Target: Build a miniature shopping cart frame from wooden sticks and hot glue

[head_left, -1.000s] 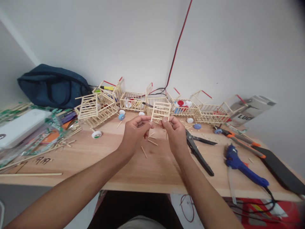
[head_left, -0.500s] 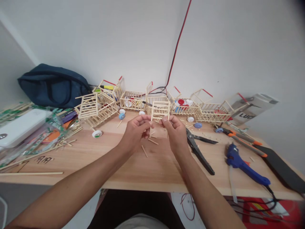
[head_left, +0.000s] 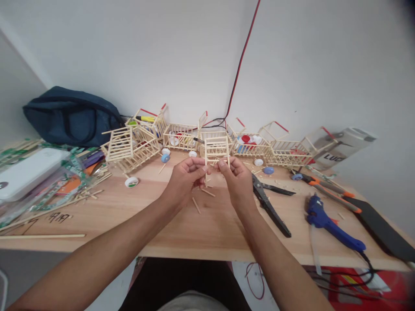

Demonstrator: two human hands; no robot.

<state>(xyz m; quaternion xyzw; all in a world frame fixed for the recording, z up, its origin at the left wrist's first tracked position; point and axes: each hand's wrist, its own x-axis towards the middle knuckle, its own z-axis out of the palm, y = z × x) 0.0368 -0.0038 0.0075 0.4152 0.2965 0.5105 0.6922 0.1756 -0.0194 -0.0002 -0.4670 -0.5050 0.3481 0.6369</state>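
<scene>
Between my two hands is a small ladder-like frame of pale wooden sticks (head_left: 216,146), held up above the table. My left hand (head_left: 189,173) pinches its left side stick between thumb and fingers. On the other side, my right hand (head_left: 236,173) grips the right side stick with the thumb in front. Behind the frame stands a row of miniature stick carts, among them a cart with red caps inside (head_left: 251,149) and a tilted cart (head_left: 132,149) to the left. Short stick pieces (head_left: 196,205) lie below my hands.
Black pliers (head_left: 270,207) lie right of my hands, with a blue glue gun (head_left: 333,224) and orange-handled cutters (head_left: 333,190) beyond. A white device (head_left: 34,172), plastic wrappers and a blue bag (head_left: 73,116) fill the left. Bottle caps (head_left: 132,182) are scattered about.
The stick frame has tilted slightly and shifted a little to the left, with both hands still gripping it. The other things stay in place.
</scene>
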